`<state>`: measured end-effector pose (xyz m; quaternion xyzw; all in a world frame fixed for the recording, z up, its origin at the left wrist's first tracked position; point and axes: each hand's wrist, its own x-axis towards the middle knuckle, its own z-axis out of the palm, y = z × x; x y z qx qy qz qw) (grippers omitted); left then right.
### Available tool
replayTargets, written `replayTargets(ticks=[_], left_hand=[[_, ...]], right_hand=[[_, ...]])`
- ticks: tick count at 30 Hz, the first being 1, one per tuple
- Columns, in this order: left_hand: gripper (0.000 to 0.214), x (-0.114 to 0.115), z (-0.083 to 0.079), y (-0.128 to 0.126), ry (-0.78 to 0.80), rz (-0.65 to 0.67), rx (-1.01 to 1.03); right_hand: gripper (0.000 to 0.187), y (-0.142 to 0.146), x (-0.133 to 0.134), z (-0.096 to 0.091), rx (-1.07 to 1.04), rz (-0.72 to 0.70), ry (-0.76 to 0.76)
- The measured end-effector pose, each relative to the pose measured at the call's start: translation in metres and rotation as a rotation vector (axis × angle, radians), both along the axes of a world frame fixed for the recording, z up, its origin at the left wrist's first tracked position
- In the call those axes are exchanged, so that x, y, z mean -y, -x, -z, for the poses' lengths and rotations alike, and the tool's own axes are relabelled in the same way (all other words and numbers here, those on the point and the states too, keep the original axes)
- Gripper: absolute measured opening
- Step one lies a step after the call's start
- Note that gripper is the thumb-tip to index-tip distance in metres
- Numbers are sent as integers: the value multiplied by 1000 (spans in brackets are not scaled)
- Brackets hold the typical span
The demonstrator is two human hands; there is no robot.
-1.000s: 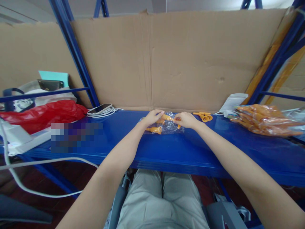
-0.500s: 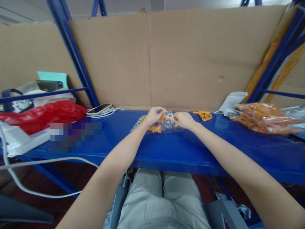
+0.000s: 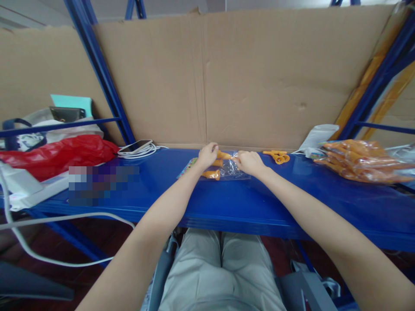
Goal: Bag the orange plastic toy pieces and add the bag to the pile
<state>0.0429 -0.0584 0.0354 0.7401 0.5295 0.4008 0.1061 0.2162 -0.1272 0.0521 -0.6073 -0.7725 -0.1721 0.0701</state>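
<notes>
A clear plastic bag [image 3: 238,172] lies flat near the back of the blue shelf, with a colourful printed part [image 3: 188,166] at its left end. Several orange plastic horn-shaped pieces [image 3: 212,174] show in it. My left hand [image 3: 207,156] is at the bag's upper left edge, fingers curled in a pinch on the film. My right hand [image 3: 250,162] is closed at the bag's right end, around the narrow end of an orange horn [image 3: 224,155]; its fingertips are partly hidden. Right of that hand lie loose orange horns [image 3: 278,157].
Packed bags of orange pieces [image 3: 359,160] are piled at the right, beside a white packet [image 3: 319,137]. On the left are a phone [image 3: 140,146] on a coiled white cable [image 3: 139,153] and a red plastic bag [image 3: 65,155]. A cardboard sheet [image 3: 259,77] stands behind.
My left hand has drawn slightly left, away from my right hand. More of the upper orange horn now shows between them. The right hand has barely moved.
</notes>
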Motion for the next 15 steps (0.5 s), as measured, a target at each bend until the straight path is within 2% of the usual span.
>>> replayTargets(ticks=[2,4,7,10,15], left_hand=[[37,0,2,3,104,-169,-66],[45,0,5,7,224,-259,-126],[54,-2,7,12,321,-207,-179],[55,-4,10,15,308,-150,-219],[51,-5,12,13,284,-145,-251]], right_hand=[[39,0,0,0,12,12,6],[42,0,1,0,21,12,8],[41,0,1,1,32,12,-7],[39,0,0,2,52,9,-11],[39,-3,-3,3,94,12,18]])
